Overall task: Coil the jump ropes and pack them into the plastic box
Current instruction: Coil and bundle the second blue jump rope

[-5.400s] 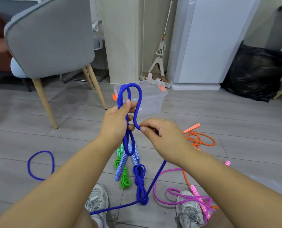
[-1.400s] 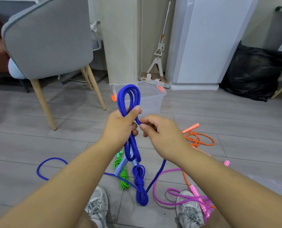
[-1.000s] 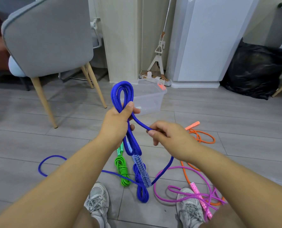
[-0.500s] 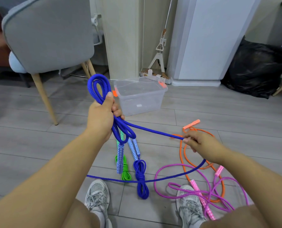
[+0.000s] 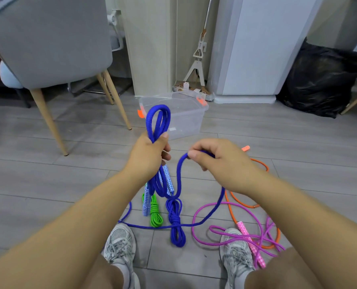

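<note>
My left hand [image 5: 147, 155] grips a bundle of loops of the blue jump rope [image 5: 157, 119]; the loops stick up above my fist and its patterned handles hang below. My right hand [image 5: 217, 161] pinches the same rope's free length just right of the left hand; the slack runs down to the floor. A coiled blue rope [image 5: 176, 222] and a coiled green rope [image 5: 155, 213] lie on the floor between my feet. Loose pink rope [image 5: 236, 232] and orange rope [image 5: 258, 163] lie at the right. The clear plastic box [image 5: 186, 122] stands open behind my hands.
A grey chair [image 5: 48, 38] on wooden legs stands at the left. A white cabinet [image 5: 256, 49] and a mop [image 5: 198, 59] are behind the box. A black bag [image 5: 319, 80] sits at the far right. My shoes [image 5: 119, 243] are at the bottom.
My right hand, which had pulled the rope out to the right, has come back beside the left hand with a new length. The left hand moved right, in front of the box.
</note>
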`<state>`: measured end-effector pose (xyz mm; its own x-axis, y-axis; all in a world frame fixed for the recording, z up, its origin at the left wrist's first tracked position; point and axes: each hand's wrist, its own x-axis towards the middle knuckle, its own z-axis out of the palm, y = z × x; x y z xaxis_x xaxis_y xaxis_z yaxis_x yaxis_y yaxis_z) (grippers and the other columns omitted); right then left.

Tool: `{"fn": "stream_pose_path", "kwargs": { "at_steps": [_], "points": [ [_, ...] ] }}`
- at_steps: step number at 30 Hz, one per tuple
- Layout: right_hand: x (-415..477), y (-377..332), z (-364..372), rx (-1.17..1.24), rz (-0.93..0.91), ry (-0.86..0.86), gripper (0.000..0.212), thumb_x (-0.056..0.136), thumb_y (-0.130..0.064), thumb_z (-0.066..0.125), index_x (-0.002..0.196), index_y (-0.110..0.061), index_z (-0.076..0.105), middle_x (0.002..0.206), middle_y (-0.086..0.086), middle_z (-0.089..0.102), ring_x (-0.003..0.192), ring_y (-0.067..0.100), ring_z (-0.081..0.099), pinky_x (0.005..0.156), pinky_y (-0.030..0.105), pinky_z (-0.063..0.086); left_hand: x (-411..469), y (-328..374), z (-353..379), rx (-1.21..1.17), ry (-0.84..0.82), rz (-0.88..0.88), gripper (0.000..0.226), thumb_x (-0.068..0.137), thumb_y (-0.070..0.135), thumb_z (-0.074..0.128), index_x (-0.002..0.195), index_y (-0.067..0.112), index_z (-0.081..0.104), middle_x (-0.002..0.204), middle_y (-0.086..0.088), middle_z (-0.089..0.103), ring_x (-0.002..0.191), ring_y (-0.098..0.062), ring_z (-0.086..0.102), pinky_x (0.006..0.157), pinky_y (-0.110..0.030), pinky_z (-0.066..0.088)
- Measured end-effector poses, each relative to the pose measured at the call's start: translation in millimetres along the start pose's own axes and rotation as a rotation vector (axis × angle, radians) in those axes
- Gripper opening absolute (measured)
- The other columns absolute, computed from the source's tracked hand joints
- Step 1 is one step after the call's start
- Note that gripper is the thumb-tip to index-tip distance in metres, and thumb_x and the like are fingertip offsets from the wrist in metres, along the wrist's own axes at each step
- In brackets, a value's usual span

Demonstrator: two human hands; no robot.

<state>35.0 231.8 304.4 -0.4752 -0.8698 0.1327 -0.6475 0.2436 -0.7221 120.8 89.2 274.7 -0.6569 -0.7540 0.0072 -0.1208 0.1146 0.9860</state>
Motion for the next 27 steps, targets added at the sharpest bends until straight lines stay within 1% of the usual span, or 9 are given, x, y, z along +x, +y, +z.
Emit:
{"fn": "stream_pose_path", "kwargs": {
  "at_steps": [2,3,5,9,13,17,21,25,27],
  "points": [
    [7.1,-4.6,5.5,0.041,-0.016,0.037,0.014,0.093,-0.023,0.053,0.082,-0.019,0.061,0.059,-0.007,0.050,0.057,0.006,0.045,0.059,0.020,0.038,-2.1,0.0,4.5,0.021,-0.024,-0.009,0.019,0.098,0.023,0.046,0.085,0.010,0.049,0.065,-0.002,0.054,0.049,-0.008,0.054,0.050,-0.021,0.045],
    [10.7,-5.5,8.0,0.050,-0.019,0.055,0.016,0.093,-0.023,0.053,0.080,-0.020,0.061,0.059,-0.006,0.050,0.058,0.009,0.045,0.060,0.024,0.039,-2.9,-0.3,6.2,0.019,-0.035,-0.018,0.020,0.098,0.024,0.046,0.087,0.008,0.050,0.064,-0.002,0.055,0.051,-0.011,0.056,0.051,-0.022,0.046],
    [16.7,-6.4,12.0,0.048,-0.017,0.097,0.019,0.093,-0.025,0.053,0.076,-0.022,0.060,0.060,-0.006,0.049,0.060,0.011,0.046,0.062,0.027,0.039,-3.9,-0.8,8.8,-0.018,-0.056,-0.039,0.021,0.098,0.024,0.046,0.086,0.007,0.052,0.062,-0.002,0.056,0.051,-0.015,0.057,0.054,-0.026,0.047],
    [24.4,-6.5,19.0,0.044,0.001,0.186,0.022,0.092,-0.031,0.053,0.082,-0.016,0.067,0.061,-0.003,0.054,0.067,0.021,0.054,0.066,0.030,0.043,-6.0,0.6,11.5,-0.074,-0.030,-0.097,0.032,0.098,0.026,0.045,0.075,0.007,0.055,0.059,-0.001,0.056,0.045,-0.011,0.057,0.049,-0.024,0.046],
    [27.8,-5.3,24.9,-0.012,0.002,0.215,0.020,0.091,-0.030,0.054,0.079,-0.021,0.067,0.057,-0.009,0.054,0.064,0.014,0.055,0.068,0.031,0.047,-6.7,3.0,12.0,-0.194,0.029,-0.151,0.037,0.098,0.030,0.047,0.069,0.008,0.055,0.052,0.002,0.055,0.041,-0.011,0.055,0.057,-0.030,0.047],
    [29.3,-5.8,26.8,-0.050,0.004,0.210,0.020,0.091,-0.030,0.054,0.074,-0.026,0.064,0.047,-0.018,0.050,0.058,0.002,0.052,0.063,0.022,0.043,-8.5,5.0,13.7,-0.270,0.033,-0.182,0.039,0.097,0.033,0.048,0.065,0.011,0.051,0.045,0.003,0.048,0.041,-0.013,0.048,0.055,-0.030,0.044],
    [31.5,-4.2,25.5,-0.045,0.006,0.195,0.019,0.090,-0.033,0.056,0.081,-0.021,0.067,0.061,-0.009,0.056,0.068,0.013,0.059,0.068,0.031,0.048,-8.9,8.4,12.9,-0.309,-0.011,-0.202,0.036,0.096,0.035,0.049,0.068,0.013,0.048,0.045,0.003,0.042,0.039,-0.012,0.039,0.050,-0.029,0.039],
    [29.5,3.6,12.0,-0.009,0.019,0.171,0.021,0.085,-0.036,0.063,0.085,-0.016,0.070,0.068,0.001,0.063,0.071,0.018,0.061,0.067,0.030,0.047,-10.1,11.3,8.5,-0.338,-0.084,-0.211,0.033,0.096,0.035,0.050,0.070,0.014,0.048,0.044,0.005,0.037,0.038,-0.011,0.033,0.045,-0.026,0.038],
    [26.3,12.2,3.1,-0.015,0.035,0.147,0.022,0.084,-0.037,0.065,0.086,-0.016,0.071,0.069,0.002,0.061,0.071,0.019,0.059,0.063,0.028,0.046,-9.1,12.0,2.7,-0.364,-0.088,-0.213,0.031,0.095,0.035,0.052,0.072,0.014,0.050,0.045,0.005,0.036,0.038,-0.010,0.033,0.043,-0.024,0.038]
  ]
}}
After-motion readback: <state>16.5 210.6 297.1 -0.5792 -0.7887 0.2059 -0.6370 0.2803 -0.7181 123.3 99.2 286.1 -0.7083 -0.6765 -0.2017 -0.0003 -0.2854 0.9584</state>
